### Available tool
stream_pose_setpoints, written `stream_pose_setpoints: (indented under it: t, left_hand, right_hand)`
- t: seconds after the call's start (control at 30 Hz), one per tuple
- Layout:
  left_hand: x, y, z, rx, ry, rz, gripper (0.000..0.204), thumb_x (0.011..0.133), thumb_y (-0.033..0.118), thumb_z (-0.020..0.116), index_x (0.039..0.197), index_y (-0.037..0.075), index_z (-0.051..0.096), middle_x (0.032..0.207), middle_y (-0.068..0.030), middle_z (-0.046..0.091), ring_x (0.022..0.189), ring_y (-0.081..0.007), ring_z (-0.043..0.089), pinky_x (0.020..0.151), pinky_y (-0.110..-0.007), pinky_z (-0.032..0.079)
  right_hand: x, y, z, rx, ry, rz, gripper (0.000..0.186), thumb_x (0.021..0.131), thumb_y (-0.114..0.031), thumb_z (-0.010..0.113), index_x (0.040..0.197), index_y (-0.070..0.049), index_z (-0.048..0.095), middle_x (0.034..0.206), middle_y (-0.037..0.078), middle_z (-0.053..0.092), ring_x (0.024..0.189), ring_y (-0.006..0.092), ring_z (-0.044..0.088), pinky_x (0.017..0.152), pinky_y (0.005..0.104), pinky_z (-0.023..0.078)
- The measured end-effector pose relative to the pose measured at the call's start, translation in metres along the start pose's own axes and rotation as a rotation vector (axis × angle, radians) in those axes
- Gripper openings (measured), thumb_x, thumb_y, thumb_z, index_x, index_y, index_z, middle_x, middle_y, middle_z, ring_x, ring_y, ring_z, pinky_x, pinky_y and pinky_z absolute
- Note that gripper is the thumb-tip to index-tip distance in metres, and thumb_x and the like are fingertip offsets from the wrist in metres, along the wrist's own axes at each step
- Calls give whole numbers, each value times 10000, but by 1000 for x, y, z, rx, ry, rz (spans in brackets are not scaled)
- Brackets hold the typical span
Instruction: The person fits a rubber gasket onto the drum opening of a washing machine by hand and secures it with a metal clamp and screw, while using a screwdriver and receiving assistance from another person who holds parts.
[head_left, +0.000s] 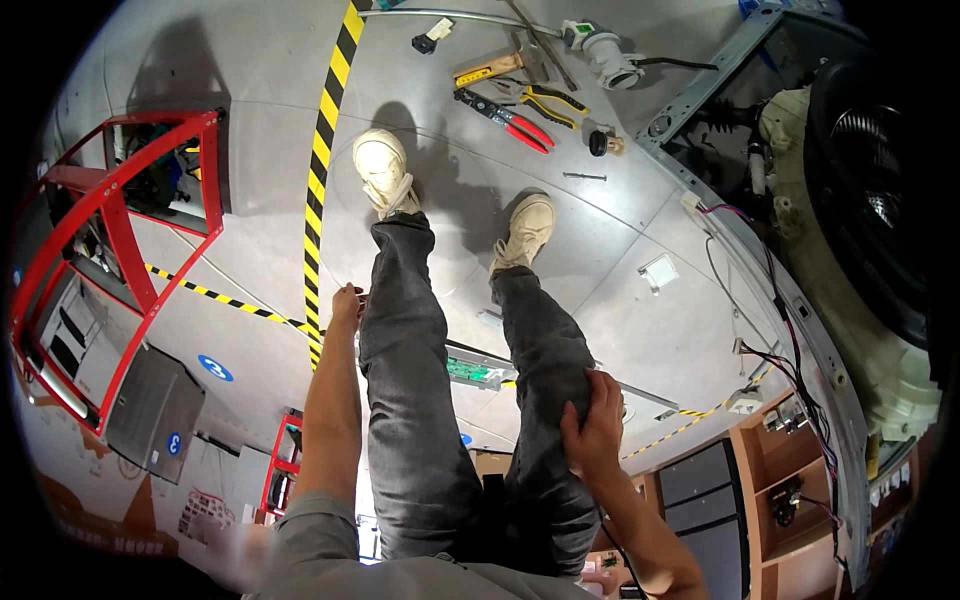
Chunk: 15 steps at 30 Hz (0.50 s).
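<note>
Beside my left trouser leg hangs my left hand (346,304), its fingers curled; what they close on, if anything, is too small to make out. My right hand (596,424) lies open on my right trouser leg (545,375), fingers stretched along the cloth. Past my shoes on the grey floor lie a hammer (500,68) with a yellow handle, red-handled pliers (508,122) and yellow-black pliers (545,101). Close to these are a small black and tan part (604,143), a metal bolt (584,177) and a white pump-like part (607,58).
An opened machine (668,125) with a black round drum rim (850,190) and loose wires (800,390) stands at the right. A red frame (140,250) is at the left. Striped tape (322,150) crosses the floor. A green circuit board (470,370) shows between my legs.
</note>
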<state>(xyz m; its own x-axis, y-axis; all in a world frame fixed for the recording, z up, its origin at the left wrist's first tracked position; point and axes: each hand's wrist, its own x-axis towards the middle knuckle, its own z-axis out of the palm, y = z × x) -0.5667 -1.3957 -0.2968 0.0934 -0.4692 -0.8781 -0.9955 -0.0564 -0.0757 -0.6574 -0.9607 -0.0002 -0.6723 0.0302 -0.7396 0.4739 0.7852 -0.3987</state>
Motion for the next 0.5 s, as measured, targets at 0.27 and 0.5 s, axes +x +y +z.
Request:
stream_pose_setpoints:
  t: [0.27,0.5]
  left_hand:
    - [-16,-2,-4,-57,-13,-33,344,1010,353,368,939,82,567,769,-28,574,714,-163,562,674,-358,465]
    - [-26,-11,-17,-48,-66,24,257,949,241,494,946,27,636,754,-33,619,642,-106,556,524,-243,421]
  right_hand:
    - [-13,-14,13,-39,7,2,514,807,-159,625,1260,11,450,1214,225,471,1098,407,472,925,463,408]
    - [-15,-22,10,-70,-32,14,511,830,-166,600,1288,-26,422,1215,205,457,1110,400,467,935,446,405]
